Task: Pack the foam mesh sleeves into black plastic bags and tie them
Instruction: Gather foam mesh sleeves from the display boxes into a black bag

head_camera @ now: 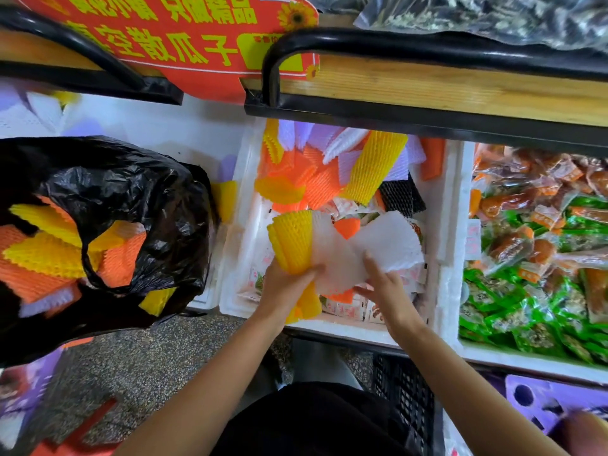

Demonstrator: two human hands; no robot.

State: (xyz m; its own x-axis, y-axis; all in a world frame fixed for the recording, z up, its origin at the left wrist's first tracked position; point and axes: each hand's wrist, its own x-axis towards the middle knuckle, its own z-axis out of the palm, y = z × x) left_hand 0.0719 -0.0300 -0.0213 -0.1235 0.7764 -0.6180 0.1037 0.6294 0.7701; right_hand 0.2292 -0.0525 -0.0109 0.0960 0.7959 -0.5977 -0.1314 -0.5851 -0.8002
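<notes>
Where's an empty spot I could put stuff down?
Bare speckled floor lies between the black bag and the left arm. A white patch sits behind the bag, below the red sign. The middle foam box and snack box are crammed.

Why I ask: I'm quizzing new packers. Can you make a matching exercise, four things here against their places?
Things:
1. black plastic bag
2. yellow foam mesh sleeves
3. green snack packets
4. red sign

Places:
A. gripped by the left hand
B. in the right foam box
C. at the top, beside the wooden shelf
D. left of the middle foam box, open

Pairs: 1-D, 2-A, 3-B, 4-C
</notes>
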